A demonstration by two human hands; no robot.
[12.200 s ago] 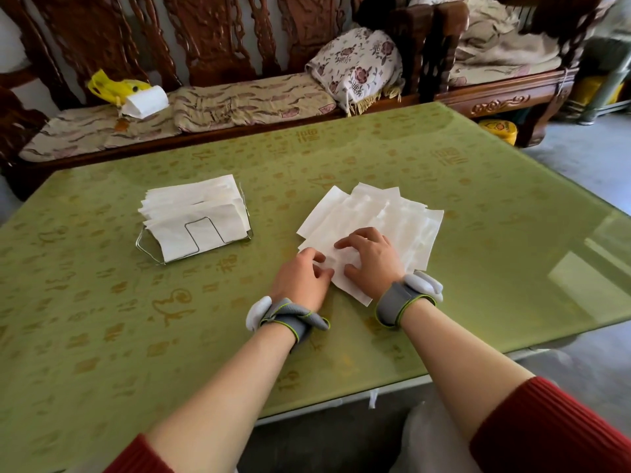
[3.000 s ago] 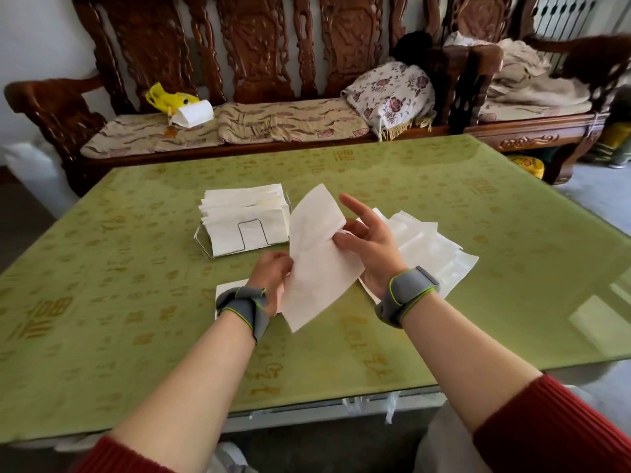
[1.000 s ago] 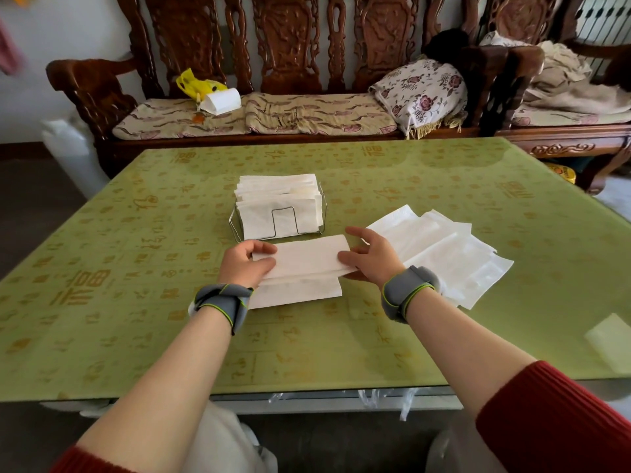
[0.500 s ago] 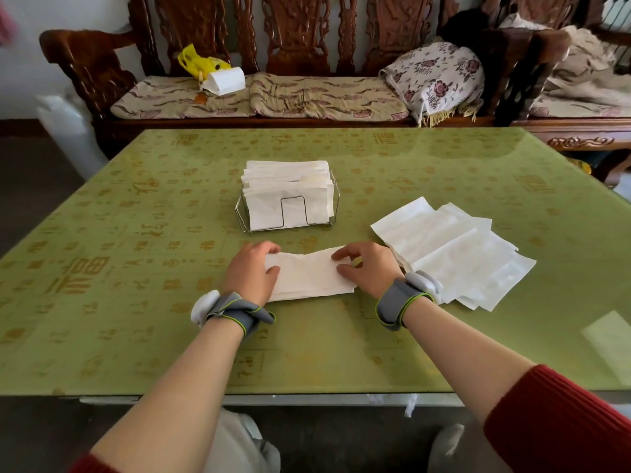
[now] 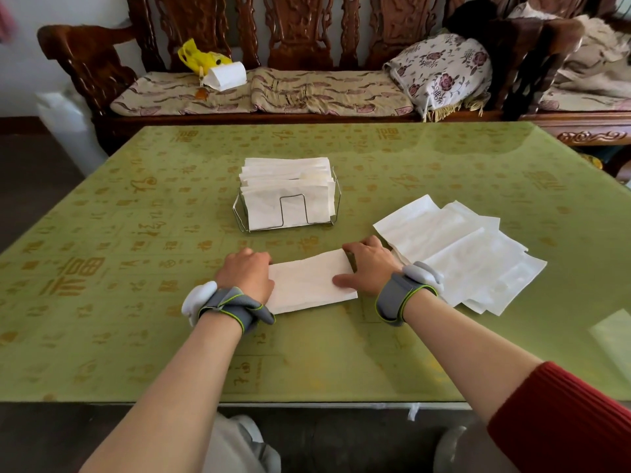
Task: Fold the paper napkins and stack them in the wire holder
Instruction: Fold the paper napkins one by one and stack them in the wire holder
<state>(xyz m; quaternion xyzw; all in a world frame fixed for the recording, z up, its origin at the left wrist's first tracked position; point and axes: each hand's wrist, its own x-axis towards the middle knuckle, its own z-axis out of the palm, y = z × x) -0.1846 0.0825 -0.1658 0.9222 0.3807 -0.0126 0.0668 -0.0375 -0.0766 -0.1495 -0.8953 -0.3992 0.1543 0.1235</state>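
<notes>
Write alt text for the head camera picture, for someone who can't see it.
A person's left hand and right hand hold a folded white napkin flat on a green table. Behind it a wire holder stands full of folded napkins; loose unfolded napkins lie to its right.

A folded napkin lies flat on the green tabletop, the left hand holding its left end and the right hand its right end, just in front of the full wire holder, with loose unfolded napkins fanned out to the right.
</notes>
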